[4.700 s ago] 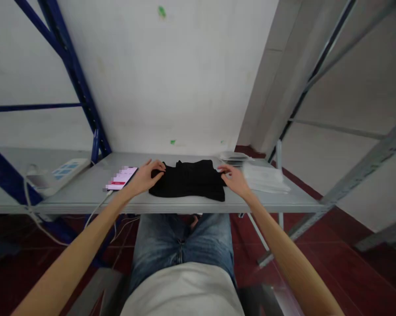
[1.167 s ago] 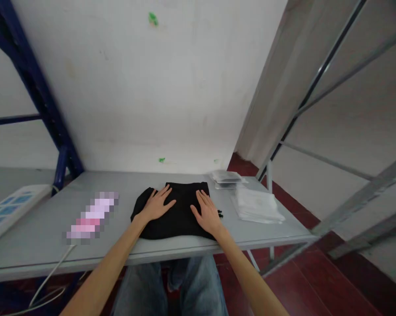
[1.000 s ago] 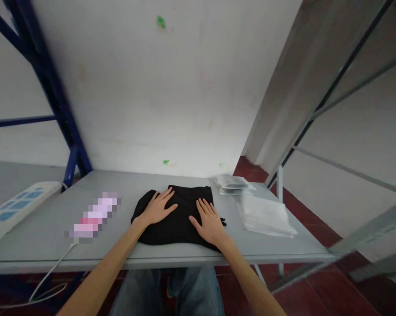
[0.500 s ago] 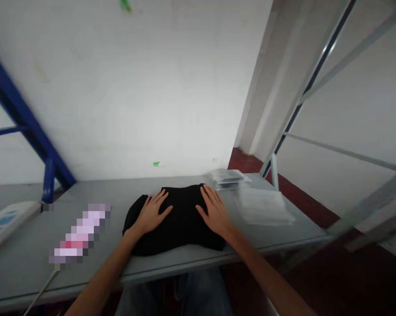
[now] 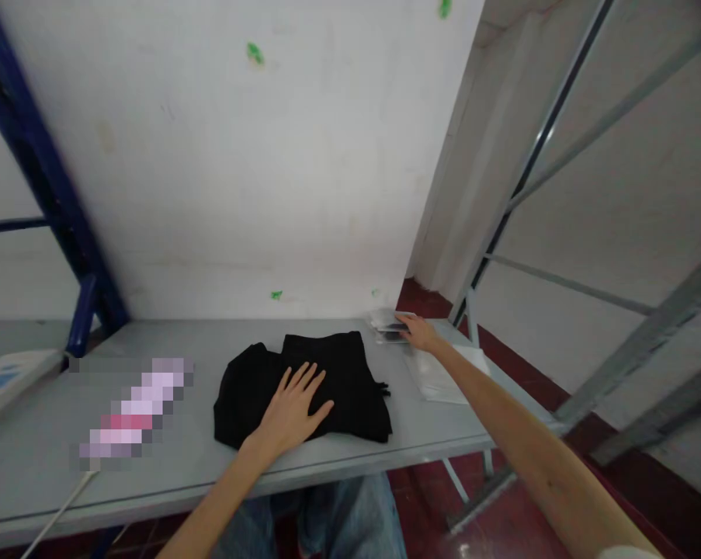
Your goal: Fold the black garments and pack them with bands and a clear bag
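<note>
A folded black garment (image 5: 344, 388) lies on the grey table, with a short cord or tie sticking out at its right edge. My left hand (image 5: 295, 407) rests flat on the middle of it, fingers spread. Reaching to the back right, my right hand (image 5: 420, 334) has its fingers stretched out over a small stack of clear plastic packets (image 5: 382, 318), touching the right end. What lies under those fingertips is partly hidden. Nearer to me, below the right forearm, is a pile of translucent plastic bags (image 5: 437, 380).
A blurred-out pinkish item (image 5: 146, 404) with a white cable (image 5: 59, 512) lies at left. Beyond it is a white and blue object (image 5: 12, 380). A blue metal frame (image 5: 82, 248) stands left, a grey metal frame (image 5: 513, 194) right. A white wall (image 5: 268, 194) backs the table.
My right hand has left the garment and moved right to the packets. My left hand has slid toward the garment's middle and nearer to me. The view has shifted slightly.
</note>
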{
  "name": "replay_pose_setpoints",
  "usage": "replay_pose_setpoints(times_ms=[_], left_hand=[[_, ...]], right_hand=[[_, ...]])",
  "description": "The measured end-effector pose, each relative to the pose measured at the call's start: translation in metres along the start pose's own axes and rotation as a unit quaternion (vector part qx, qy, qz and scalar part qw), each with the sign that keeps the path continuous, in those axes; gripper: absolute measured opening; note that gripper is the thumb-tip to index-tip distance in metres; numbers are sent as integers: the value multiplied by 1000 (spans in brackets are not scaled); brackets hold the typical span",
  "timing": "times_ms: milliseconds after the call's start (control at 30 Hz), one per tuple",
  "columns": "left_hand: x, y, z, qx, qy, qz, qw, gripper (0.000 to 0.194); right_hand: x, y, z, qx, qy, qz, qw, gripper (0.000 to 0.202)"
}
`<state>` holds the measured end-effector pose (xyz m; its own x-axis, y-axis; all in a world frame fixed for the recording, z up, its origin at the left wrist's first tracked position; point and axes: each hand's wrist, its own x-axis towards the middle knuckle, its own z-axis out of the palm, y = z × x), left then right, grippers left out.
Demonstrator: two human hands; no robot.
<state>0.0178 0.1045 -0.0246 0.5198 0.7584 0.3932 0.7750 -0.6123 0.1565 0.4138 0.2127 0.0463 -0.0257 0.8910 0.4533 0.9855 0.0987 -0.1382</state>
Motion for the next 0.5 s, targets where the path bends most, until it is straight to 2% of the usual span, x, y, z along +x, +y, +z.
replay_pose_setpoints(times_ms=[67,133,233,367,433,500], left_hand=[[-2,-3,4,7,14,5,1000,64],[-3,-2,1,12,41,14,999,65],[-1,6,-12,14,127,16,992,67],[-6,20,-37,28,261,-19,965,67],[-14,23,-47,44,298,-33,953,67],[-26,24,-52,64,294,-12,954,61]], right_hand=[[-3,-8,-2,-28,-29,16,999,42],[-6,-20,-9,-53,-31,38,997,45],[-20,-51,-21,-83,27,40,995,50],[-69,-120,-30,-59,165,-38,984,52],[-101,-159,-28,-29,183,-80,979,51],[-130,-193,-26,0,159,-142,977,51]])
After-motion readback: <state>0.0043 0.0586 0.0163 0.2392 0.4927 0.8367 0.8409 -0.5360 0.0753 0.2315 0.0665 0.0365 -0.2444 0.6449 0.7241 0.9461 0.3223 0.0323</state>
